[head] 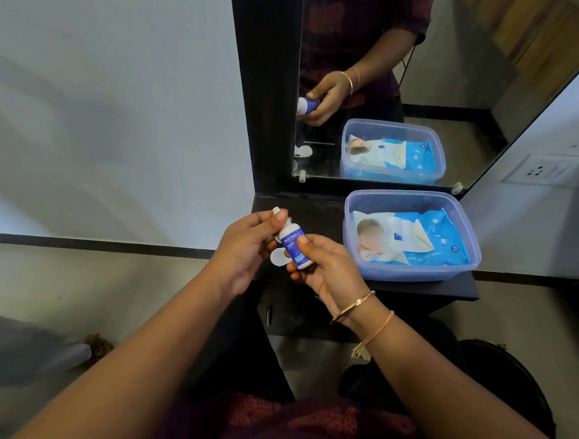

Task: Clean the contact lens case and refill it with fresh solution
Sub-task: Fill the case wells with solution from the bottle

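A small blue-and-white solution bottle (295, 244) is held upright above the dark shelf (423, 292). My right hand (322, 268) wraps around its lower body. The fingertips of my left hand (249, 246) pinch the white cap (276, 211) at the bottle's top. Below and behind the bottle, a round white piece of the contact lens case (277, 257) shows on the shelf, mostly hidden by my hands.
A clear plastic tub (467, 237) holding a blue pack of wet wipes (430, 240) stands on the shelf to the right. A mirror (442, 71) rises behind the shelf and reflects the tub and my hand. A wall socket (538, 170) is at the far right.
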